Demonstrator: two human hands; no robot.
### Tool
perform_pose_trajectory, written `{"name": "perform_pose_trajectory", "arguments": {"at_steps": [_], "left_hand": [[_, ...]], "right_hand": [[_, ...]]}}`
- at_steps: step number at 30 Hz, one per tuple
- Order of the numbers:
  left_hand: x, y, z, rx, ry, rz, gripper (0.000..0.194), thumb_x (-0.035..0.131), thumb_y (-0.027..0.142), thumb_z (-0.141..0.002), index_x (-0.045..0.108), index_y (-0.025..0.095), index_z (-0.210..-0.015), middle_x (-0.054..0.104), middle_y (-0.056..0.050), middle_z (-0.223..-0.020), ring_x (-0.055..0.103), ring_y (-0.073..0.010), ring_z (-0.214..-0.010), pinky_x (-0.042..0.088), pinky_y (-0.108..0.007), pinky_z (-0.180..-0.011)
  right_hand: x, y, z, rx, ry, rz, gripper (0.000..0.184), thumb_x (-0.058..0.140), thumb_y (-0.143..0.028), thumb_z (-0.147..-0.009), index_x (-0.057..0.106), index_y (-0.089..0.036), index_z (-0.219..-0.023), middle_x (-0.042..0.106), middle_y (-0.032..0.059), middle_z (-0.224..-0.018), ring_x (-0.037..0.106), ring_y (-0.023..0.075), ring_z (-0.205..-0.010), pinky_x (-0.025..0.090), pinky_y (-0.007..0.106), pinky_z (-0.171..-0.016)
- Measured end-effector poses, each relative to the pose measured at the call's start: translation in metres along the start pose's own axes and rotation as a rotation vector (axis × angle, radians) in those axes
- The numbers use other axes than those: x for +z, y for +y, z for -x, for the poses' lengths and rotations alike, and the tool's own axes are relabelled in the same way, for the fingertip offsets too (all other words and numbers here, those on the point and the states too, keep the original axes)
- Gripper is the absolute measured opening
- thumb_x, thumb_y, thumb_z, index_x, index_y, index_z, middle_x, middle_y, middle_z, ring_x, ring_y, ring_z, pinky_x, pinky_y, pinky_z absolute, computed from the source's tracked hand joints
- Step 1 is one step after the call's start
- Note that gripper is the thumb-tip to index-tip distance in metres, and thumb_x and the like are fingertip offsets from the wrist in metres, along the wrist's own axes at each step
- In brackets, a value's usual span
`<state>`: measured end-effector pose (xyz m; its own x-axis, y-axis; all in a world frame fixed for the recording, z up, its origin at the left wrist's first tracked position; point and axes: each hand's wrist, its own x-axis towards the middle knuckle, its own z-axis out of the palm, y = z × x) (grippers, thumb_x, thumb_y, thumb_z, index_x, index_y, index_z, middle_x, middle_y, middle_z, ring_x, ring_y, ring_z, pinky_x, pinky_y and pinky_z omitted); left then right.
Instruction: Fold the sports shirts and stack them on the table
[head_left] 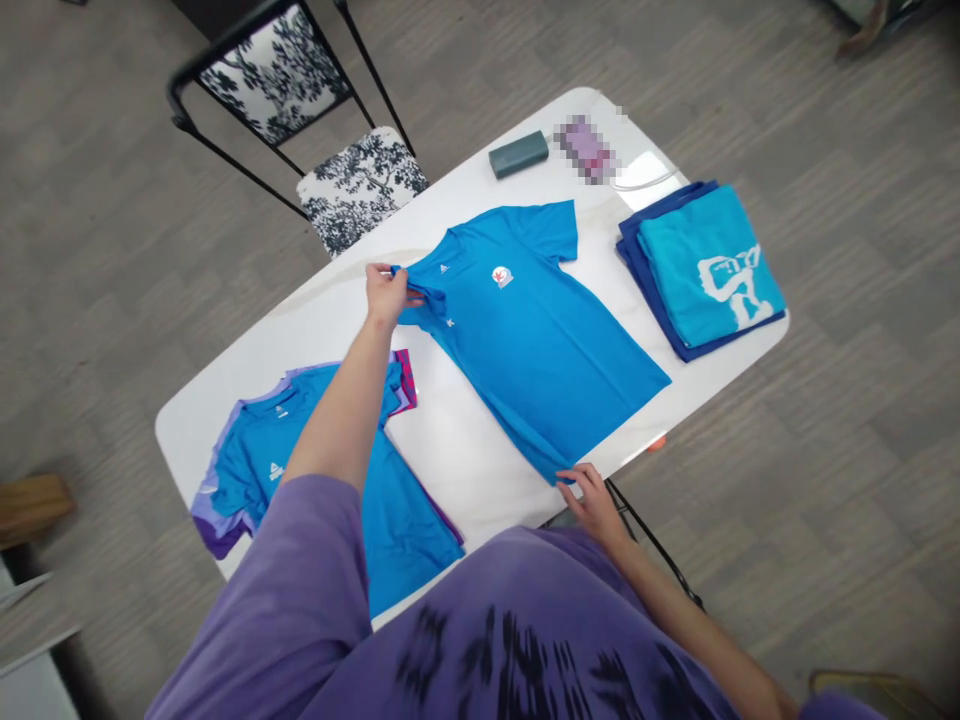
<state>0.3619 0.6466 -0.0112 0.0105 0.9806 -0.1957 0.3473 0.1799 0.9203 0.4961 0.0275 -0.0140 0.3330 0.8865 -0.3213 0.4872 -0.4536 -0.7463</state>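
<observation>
A blue T-shirt (pixel 555 330) lies spread across the middle of the white table, its collar toward the far left and its hem toward me. My left hand (pixel 386 293) pinches the sleeve on the shirt's left side, and the cloth there is bunched and lifted a little. At the near hem corner, my right hand (pixel 589 495) has its thumb and fingers closed on the shirt's edge. A small round red-and-white badge shows on the chest. Left of this shirt, partly under my left arm, lies a pile of unfolded shirts (pixel 409 520) with another blue one on top.
Folded shirts (pixel 705 270) in blue and turquoise are stacked at the table's right end. A dark power bank (pixel 519 155) and a blurred-out purple item (pixel 587 150) with a pale cable sit along the far edge. A patterned chair (pixel 364 190) stands beyond the white table (pixel 465 450).
</observation>
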Motion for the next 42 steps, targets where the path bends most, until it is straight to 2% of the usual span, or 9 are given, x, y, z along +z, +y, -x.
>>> {"name": "perform_pose_trajectory", "arguments": {"at_steps": [6, 10, 15, 20, 23, 31, 34, 38, 42], "left_hand": [[0.138, -0.007, -0.029, -0.169, -0.204, -0.079, 0.046, 0.072, 0.029, -0.103, 0.043, 0.022, -0.139, 0.064, -0.005, -0.113, 0.075, -0.0157, -0.082, 0.068, -0.044, -0.086], [0.182, -0.021, -0.029, 0.0, -0.333, -0.209, 0.052, 0.07, 0.043, -0.105, 0.048, 0.016, -0.144, 0.069, -0.015, -0.127, 0.078, -0.0228, -0.102, 0.064, -0.047, -0.099], [0.135, -0.052, 0.055, 0.435, -0.13, -0.426, 0.055, 0.052, 0.052, -0.111, 0.053, 0.014, -0.151, 0.061, -0.021, -0.152, 0.056, -0.0296, -0.148, 0.041, -0.052, -0.13], [0.055, -0.116, 0.199, 0.367, -0.056, -0.716, 0.068, 0.052, 0.051, -0.109, 0.045, 0.016, -0.167, 0.049, -0.023, -0.168, 0.038, -0.0341, -0.164, 0.031, -0.056, -0.135], [0.036, -0.142, 0.238, 0.372, -0.104, -0.812, 0.073, 0.058, 0.05, -0.107, 0.042, 0.023, -0.172, 0.044, -0.018, -0.175, 0.032, -0.0353, -0.168, 0.027, -0.059, -0.136], [0.022, -0.15, 0.219, 0.358, -0.168, -0.822, 0.079, 0.068, 0.057, -0.099, 0.045, 0.037, -0.172, 0.039, -0.007, -0.179, 0.033, -0.0386, -0.168, 0.017, -0.061, -0.138], [0.018, -0.154, 0.217, 0.356, -0.147, -0.803, 0.082, 0.07, 0.056, -0.098, 0.042, 0.037, -0.173, 0.041, -0.006, -0.178, 0.035, -0.0384, -0.167, 0.018, -0.059, -0.138], [0.015, -0.158, 0.213, 0.361, -0.143, -0.801, 0.085, 0.071, 0.055, -0.097, 0.038, 0.038, -0.174, 0.043, -0.005, -0.177, 0.037, -0.0371, -0.166, 0.02, -0.057, -0.138], [0.013, -0.159, 0.209, 0.357, -0.146, -0.807, 0.084, 0.069, 0.058, -0.099, 0.039, 0.038, -0.174, 0.042, -0.004, -0.178, 0.038, -0.0358, -0.166, 0.021, -0.056, -0.138]], "right_hand": [[-0.013, 0.05, -0.034, 0.08, 0.143, -0.126, 0.028, 0.055, -0.037, -0.109, 0.075, -0.027, -0.126, 0.063, 0.0105, -0.115, 0.07, 0.0268, -0.108, 0.063, 0.049, -0.102], [-0.018, 0.065, -0.044, 0.172, 0.163, -0.087, 0.034, 0.06, -0.037, -0.106, 0.074, -0.029, -0.135, 0.058, 0.0129, -0.13, 0.07, 0.0232, -0.095, 0.066, 0.047, -0.091], [-0.026, 0.06, -0.052, 0.134, 0.163, 0.099, 0.033, 0.067, -0.036, -0.1, 0.076, -0.035, -0.131, 0.062, 0.0134, -0.128, 0.069, 0.0313, -0.103, 0.063, 0.058, -0.099], [-0.031, 0.024, -0.108, -0.017, -0.011, 0.096, 0.026, 0.059, -0.036, -0.105, 0.074, -0.032, -0.126, 0.073, 0.0115, -0.117, 0.074, 0.0336, -0.108, 0.061, 0.054, -0.092], [-0.037, -0.013, -0.186, -0.132, -0.1, 0.1, 0.025, 0.055, -0.038, -0.109, 0.073, -0.031, -0.125, 0.076, 0.0088, -0.113, 0.075, 0.0306, -0.106, 0.058, 0.052, -0.096], [-0.025, -0.122, -0.498, -0.26, 0.02, 0.189, 0.041, 0.049, -0.043, -0.11, 0.062, -0.022, -0.144, 0.069, 0.0139, -0.132, 0.072, 0.0247, -0.103, 0.059, 0.042, -0.102], [-0.015, -0.143, -0.587, -0.214, 0.066, 0.305, 0.048, 0.054, -0.041, -0.107, 0.057, -0.018, -0.149, 0.06, 0.0188, -0.145, 0.07, 0.0269, -0.116, 0.059, 0.042, -0.105], [-0.007, -0.149, -0.643, -0.183, 0.009, 0.468, 0.043, 0.071, -0.04, -0.098, 0.065, -0.019, -0.135, 0.059, 0.0183, -0.145, 0.069, 0.0316, -0.121, 0.057, 0.047, -0.108], [-0.014, -0.149, -0.652, -0.259, -0.079, 0.507, 0.016, 0.071, -0.037, -0.098, 0.07, -0.024, -0.107, 0.073, 0.0115, -0.123, 0.07, 0.0292, -0.112, 0.055, 0.044, -0.104]]}}
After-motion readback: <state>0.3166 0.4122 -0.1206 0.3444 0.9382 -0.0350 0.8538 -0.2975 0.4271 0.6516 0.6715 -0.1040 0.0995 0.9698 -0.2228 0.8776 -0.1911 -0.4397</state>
